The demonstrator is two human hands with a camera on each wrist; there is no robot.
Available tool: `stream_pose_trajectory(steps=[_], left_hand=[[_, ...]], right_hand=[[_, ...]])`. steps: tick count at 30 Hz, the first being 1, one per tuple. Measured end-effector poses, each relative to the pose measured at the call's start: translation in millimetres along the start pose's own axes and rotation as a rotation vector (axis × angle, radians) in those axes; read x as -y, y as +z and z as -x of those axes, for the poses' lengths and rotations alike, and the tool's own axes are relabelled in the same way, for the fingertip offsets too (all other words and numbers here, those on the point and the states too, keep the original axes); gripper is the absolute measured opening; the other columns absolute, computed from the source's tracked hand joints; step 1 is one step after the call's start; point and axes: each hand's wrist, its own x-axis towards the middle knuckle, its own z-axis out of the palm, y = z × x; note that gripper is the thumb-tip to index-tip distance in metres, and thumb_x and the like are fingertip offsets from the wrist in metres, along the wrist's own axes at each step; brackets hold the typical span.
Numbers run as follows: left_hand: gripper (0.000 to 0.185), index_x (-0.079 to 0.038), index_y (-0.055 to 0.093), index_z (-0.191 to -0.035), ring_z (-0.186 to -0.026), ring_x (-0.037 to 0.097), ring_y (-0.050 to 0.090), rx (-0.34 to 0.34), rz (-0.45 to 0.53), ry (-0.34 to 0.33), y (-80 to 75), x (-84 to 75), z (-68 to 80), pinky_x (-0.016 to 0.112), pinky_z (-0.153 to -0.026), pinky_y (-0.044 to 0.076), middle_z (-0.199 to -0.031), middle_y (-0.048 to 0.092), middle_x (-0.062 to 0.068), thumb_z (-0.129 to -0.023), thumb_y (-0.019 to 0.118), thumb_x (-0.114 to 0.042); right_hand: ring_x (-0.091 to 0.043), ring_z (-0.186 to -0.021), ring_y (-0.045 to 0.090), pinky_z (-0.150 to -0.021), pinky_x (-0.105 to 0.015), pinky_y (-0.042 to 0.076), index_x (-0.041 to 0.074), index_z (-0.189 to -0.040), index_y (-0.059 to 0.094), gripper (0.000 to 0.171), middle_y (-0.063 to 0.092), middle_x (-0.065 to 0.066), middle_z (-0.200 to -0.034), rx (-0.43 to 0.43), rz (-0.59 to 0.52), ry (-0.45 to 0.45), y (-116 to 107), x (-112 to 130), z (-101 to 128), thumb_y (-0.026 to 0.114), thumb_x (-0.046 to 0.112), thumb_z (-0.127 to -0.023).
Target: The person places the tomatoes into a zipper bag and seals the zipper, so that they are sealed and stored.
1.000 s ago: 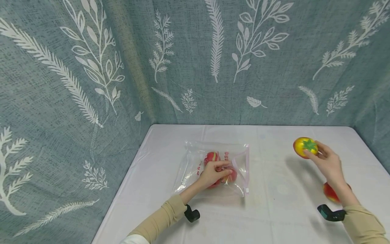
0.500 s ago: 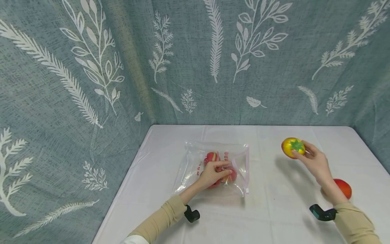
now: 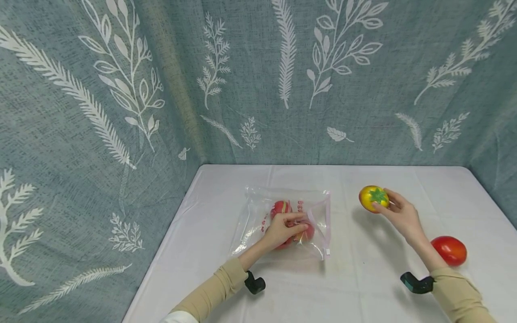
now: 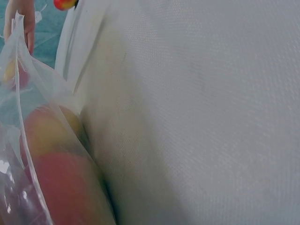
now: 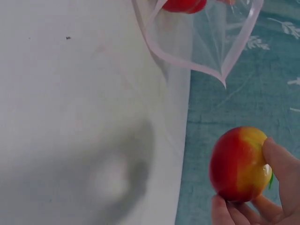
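My left hand (image 3: 284, 231) pinches the upper film of a clear zip bag (image 3: 252, 215) lying on the table. Several red and yellow fruits (image 3: 281, 208) are inside it, partly hidden by the hand. In the right wrist view the bag's pink-edged mouth (image 5: 187, 64) gapes towards the right. Raised above the table, my right hand (image 3: 401, 218) grips a red-and-yellow toy tomato (image 3: 373, 199) with a green star-shaped calyx, apart from the bag. In the right wrist view this tomato (image 5: 240, 164) sits between thumb and fingers. A second, redder tomato (image 3: 449, 250) rests beside the right forearm.
A white cloth covers the table (image 3: 343, 287). Blue-green curtains (image 3: 258, 89) with white leaf prints hang behind it and at both sides. Black wrist cameras (image 3: 417, 283) are worn on both wrists.
My right hand has carried the toy tomato leftward, closer to the bag, uncovering the second tomato on the table. The left hand and bag have stayed put.
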Motion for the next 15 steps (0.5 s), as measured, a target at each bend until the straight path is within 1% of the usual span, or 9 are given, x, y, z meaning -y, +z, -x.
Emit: stream_pose_trajectory(steps=[4,8,15], left_hand=[[0.038,-0.002,0.065,-0.12,-0.058,0.002,0.054,-0.018,-0.024,0.009,1.5,17.0,-6.6,0.015,-0.053,0.043,-0.096,0.071,0.019,-0.084,0.072,-0.014],[0.038,-0.003,0.065,-0.12,-0.058,0.001,0.053,-0.016,-0.032,0.013,1.3,16.4,-6.4,0.014,-0.052,0.042,-0.095,0.071,0.019,-0.084,0.071,-0.014],[0.038,-0.003,0.064,-0.121,-0.057,0.001,0.053,-0.006,-0.006,0.009,1.2,16.1,-5.7,0.016,-0.051,0.042,-0.092,0.07,0.021,-0.085,0.071,-0.013]], right_hand=[[-0.049,-0.128,0.04,-0.097,-0.047,0.04,-0.001,-0.148,0.025,0.076,0.031,-0.033,-0.146,0.022,-0.006,-0.009,7,3,0,0.058,0.041,-0.093],[-0.049,-0.128,0.04,-0.097,-0.047,0.04,-0.001,-0.147,0.026,0.077,0.031,-0.032,-0.146,0.039,-0.011,-0.017,13,5,1,0.059,0.041,-0.092],[-0.047,-0.129,0.04,-0.098,-0.047,0.041,-0.001,-0.147,0.028,0.076,0.033,-0.031,-0.146,0.05,-0.011,-0.026,22,8,2,0.059,0.042,-0.092]])
